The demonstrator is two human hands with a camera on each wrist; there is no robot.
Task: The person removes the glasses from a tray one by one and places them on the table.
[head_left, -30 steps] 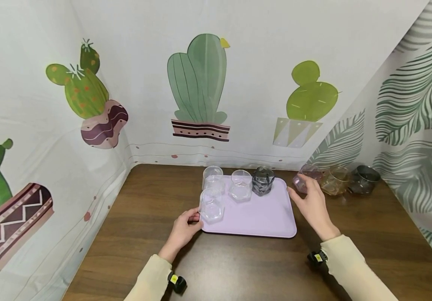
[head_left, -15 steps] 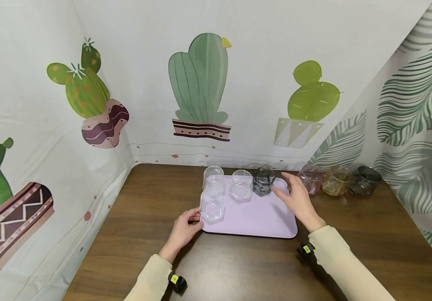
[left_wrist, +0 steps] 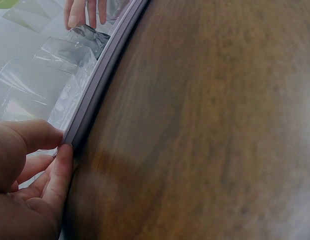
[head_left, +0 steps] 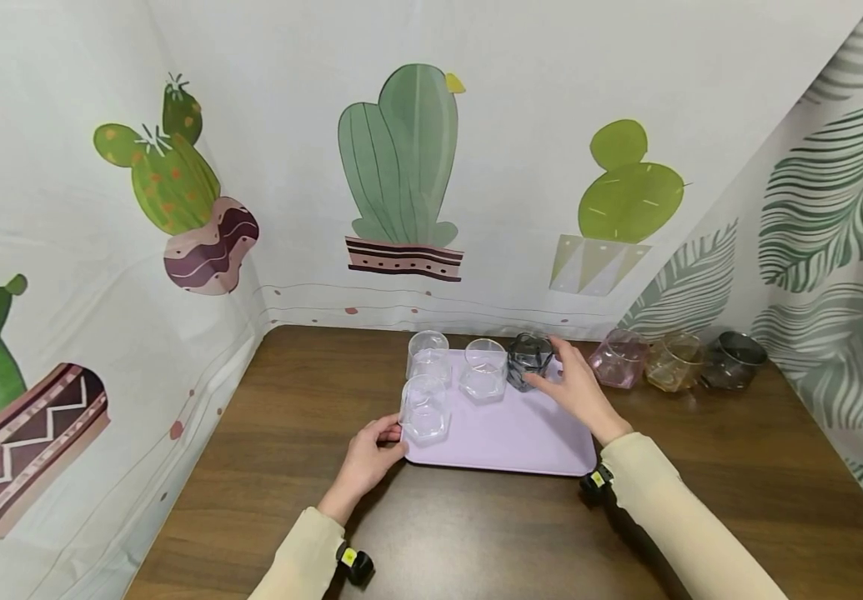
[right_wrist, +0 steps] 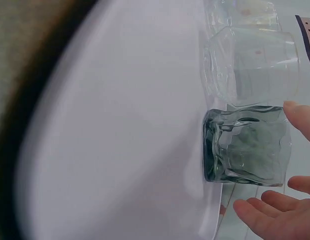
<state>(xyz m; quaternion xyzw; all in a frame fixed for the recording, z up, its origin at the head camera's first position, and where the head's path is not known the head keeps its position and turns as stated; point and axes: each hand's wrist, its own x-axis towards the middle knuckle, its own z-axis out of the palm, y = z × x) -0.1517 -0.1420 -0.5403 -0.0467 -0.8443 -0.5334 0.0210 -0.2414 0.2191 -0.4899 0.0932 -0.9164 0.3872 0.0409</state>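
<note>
At the near left corner of the lilac tray [head_left: 506,442], my left hand [head_left: 371,454] pinches the rim between thumb and fingers, as the left wrist view shows. My right hand [head_left: 581,392] is spread around the smoky grey glass [head_left: 527,363] at the tray's back edge. In the right wrist view the thumb is by the grey glass's rim, while the other fingers stand apart from its side. Three clear glasses stand on the tray: one at the back left [head_left: 428,357], one at the front left [head_left: 425,412] and one beside the grey glass [head_left: 484,373].
To the right of the tray, a pink glass [head_left: 619,360], an amber glass [head_left: 674,364] and a dark glass [head_left: 733,362] stand in a row on the wooden table [head_left: 431,533]. A cloth backdrop with printed cacti [head_left: 408,158] hangs behind.
My right hand has moved left, from in front of the pink glass to around the smoky grey glass. The left hand has stayed at the tray's corner.
</note>
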